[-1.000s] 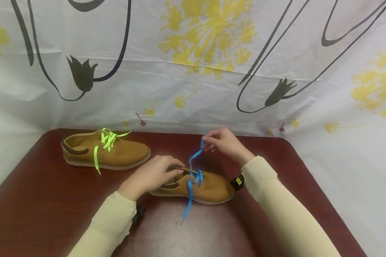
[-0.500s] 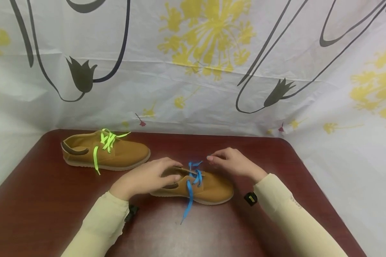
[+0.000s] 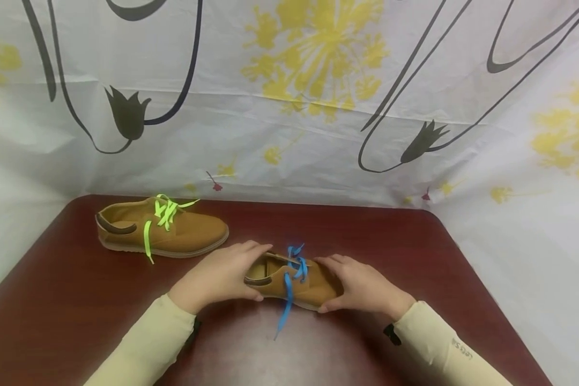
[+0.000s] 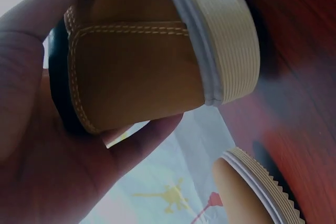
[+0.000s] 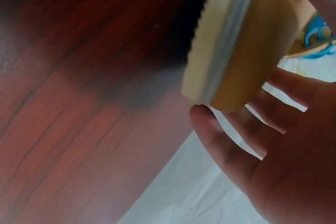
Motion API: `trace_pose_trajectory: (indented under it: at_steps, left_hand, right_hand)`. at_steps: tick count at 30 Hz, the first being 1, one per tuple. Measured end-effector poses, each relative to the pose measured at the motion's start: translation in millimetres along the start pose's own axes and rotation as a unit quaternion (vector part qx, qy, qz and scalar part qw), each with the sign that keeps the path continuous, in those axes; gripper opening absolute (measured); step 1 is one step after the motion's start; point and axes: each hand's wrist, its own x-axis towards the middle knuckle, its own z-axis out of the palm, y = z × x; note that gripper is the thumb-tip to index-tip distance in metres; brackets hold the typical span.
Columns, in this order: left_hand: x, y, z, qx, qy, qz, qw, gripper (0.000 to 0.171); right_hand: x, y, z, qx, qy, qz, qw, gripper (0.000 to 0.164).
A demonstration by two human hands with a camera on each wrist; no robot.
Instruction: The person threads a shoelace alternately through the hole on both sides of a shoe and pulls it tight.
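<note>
A tan shoe (image 3: pixel 316 284) with a blue lace (image 3: pixel 288 300) sits on the table in front of me, toe to the right. One lace end hangs over its near side; the other lies at the far side by the tongue. My left hand (image 3: pixel 217 276) grips the heel end, thumb on the near side and fingers round the far side; the left wrist view shows the stitched heel (image 4: pixel 131 72) within that hand. Around the toe, my right hand (image 3: pixel 364 289) holds the shoe, its thumb at the near edge of the sole. The far fingertips are partly hidden in the head view.
A matching tan shoe (image 3: pixel 200 230) with a neon green lace (image 3: pixel 147 241) stands at the back left of the dark red table (image 3: pixel 366 230). A white patterned sheet (image 3: pixel 251 134) hangs behind the table and along its sides.
My right hand has let go of the blue lace end and come down onto the toe. The lace end has dropped. My left hand has moved from the shoe's opening to round the heel.
</note>
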Motion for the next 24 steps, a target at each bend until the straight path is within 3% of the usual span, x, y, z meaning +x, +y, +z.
trace_pose_trajectory:
  at_steps: [5,12,18,24]
  left_hand:
    - [3.8,1.8,-1.4,0.011,0.003,0.000,0.9999,0.092]
    - [14.6,1.3,-2.2,0.046,0.009,-0.027,0.9985,0.090]
    - [32.1,-3.9,0.6,0.107,0.031,-0.049,0.9926,0.092]
    - [56.7,-11.4,-3.2,0.110,0.034,-0.061,0.9914,0.092]
  right_hand:
    - [-1,-1,6,-0.019,0.023,-0.002,1.000,0.105]
    - [11,5,7,0.012,0.019,0.028,0.999,0.101]
    - [30,17,3,0.039,0.018,0.041,0.998,0.100]
    - [50,31,-8,0.045,0.012,0.069,0.997,0.098]
